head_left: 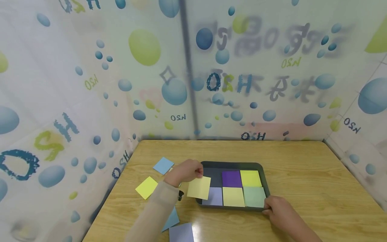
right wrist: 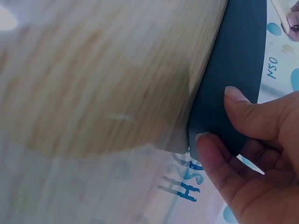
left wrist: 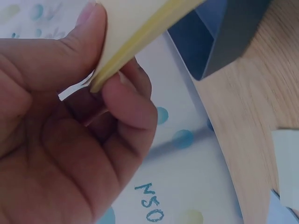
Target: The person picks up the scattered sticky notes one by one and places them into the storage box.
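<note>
We see the left hand (head_left: 186, 171) pinching a cream pad (head_left: 199, 189) by its edge between thumb and fingers; the left wrist view shows the sheets stacked in that grip. Held so, most of the pad hangs free of the fingers, probably so it can be lowered flat. From above, it overlaps the left end of the tray (head_left: 232, 165); we cannot tell whether it touches the rim.

The right hand (head_left: 279, 210) is clamped on the tray's near right corner, thumb and fingers on its wall, which we take as a way of steadying it against sliding.

Inside, five pads lie flat, edge to edge in two rows, likely to use the floor neatly: purple pad (head_left: 232, 178) and bright yellow pad (head_left: 250, 178) behind, lavender pad (head_left: 213, 196), second cream pad (head_left: 233, 197) and green pad (head_left: 254, 197) in front.

Left of the tray, on the tabletop (head_left: 302, 174), a blue pad (head_left: 163, 165) and a yellow pad (head_left: 146, 187) lie at loose angles, seemingly within the left hand's reach. A second blue pad (head_left: 172, 220) shows partly behind the sleeve (head_left: 157, 211).
</note>
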`<control>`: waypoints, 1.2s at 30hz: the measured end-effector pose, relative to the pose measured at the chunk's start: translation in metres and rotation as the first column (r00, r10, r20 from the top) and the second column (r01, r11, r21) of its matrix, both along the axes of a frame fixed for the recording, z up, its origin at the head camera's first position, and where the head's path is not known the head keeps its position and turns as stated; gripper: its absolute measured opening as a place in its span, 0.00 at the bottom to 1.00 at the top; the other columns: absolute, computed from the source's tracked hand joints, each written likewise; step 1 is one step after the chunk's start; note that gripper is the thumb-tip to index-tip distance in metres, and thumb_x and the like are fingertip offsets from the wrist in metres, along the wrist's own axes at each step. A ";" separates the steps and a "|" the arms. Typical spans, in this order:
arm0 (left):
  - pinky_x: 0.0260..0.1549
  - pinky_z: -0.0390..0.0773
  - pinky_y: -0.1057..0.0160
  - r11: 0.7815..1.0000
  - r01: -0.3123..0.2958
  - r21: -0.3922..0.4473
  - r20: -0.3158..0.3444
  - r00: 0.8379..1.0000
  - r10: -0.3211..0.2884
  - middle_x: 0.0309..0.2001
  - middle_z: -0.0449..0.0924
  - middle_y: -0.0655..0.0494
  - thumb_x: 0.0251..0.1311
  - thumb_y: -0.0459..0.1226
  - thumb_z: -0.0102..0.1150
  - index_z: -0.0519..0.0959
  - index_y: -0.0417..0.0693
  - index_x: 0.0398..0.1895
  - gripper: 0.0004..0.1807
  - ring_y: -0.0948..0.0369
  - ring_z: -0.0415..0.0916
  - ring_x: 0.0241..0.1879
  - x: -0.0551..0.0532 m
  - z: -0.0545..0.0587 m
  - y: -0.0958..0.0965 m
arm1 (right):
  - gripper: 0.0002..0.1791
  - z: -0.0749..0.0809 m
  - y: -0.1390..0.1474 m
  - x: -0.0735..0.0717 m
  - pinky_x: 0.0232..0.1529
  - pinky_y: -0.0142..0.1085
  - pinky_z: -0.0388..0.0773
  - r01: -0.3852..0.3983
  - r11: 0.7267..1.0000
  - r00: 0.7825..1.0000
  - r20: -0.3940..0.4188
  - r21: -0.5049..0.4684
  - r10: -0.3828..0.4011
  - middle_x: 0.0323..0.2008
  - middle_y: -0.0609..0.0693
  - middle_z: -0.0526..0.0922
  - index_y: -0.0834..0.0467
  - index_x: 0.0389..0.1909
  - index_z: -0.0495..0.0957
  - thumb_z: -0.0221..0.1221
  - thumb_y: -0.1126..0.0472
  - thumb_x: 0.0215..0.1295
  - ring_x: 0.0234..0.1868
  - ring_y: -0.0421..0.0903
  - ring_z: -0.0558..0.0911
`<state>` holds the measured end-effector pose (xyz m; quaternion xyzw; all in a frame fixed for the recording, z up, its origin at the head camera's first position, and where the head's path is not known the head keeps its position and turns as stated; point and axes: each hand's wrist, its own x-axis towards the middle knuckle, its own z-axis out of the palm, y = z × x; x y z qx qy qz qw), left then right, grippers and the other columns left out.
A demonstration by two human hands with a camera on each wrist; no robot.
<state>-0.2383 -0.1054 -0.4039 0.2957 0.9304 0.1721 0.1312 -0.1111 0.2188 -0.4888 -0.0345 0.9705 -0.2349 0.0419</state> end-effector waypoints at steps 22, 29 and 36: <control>0.35 0.75 0.69 0.997 0.082 -0.004 -0.018 0.996 -0.082 0.31 0.78 0.65 0.69 0.36 0.61 0.81 0.53 0.30 0.08 0.67 0.71 0.31 -0.001 -0.010 0.055 | 0.16 -0.001 0.001 0.000 0.29 0.32 0.69 -0.006 1.000 0.999 -0.033 -0.008 0.006 0.21 0.43 0.74 0.53 0.17 0.75 0.72 0.70 0.53 0.27 0.41 0.69; 0.33 0.74 0.69 0.996 0.069 -0.048 0.021 0.997 -0.068 0.31 0.79 0.65 0.69 0.37 0.61 0.82 0.53 0.31 0.07 0.66 0.71 0.30 -0.001 -0.012 0.071 | 0.16 -0.003 0.002 0.001 0.28 0.31 0.70 -0.009 1.000 0.998 -0.065 -0.014 0.008 0.20 0.42 0.74 0.52 0.17 0.75 0.72 0.70 0.52 0.26 0.40 0.69; 0.33 0.75 0.69 0.994 0.085 -0.073 0.028 0.996 -0.083 0.32 0.81 0.66 0.69 0.38 0.62 0.83 0.55 0.31 0.06 0.67 0.72 0.29 -0.005 -0.017 0.077 | 0.16 -0.002 0.002 0.000 0.28 0.32 0.71 -0.003 1.000 0.998 -0.065 -0.010 0.003 0.20 0.42 0.75 0.52 0.16 0.76 0.73 0.69 0.51 0.26 0.40 0.70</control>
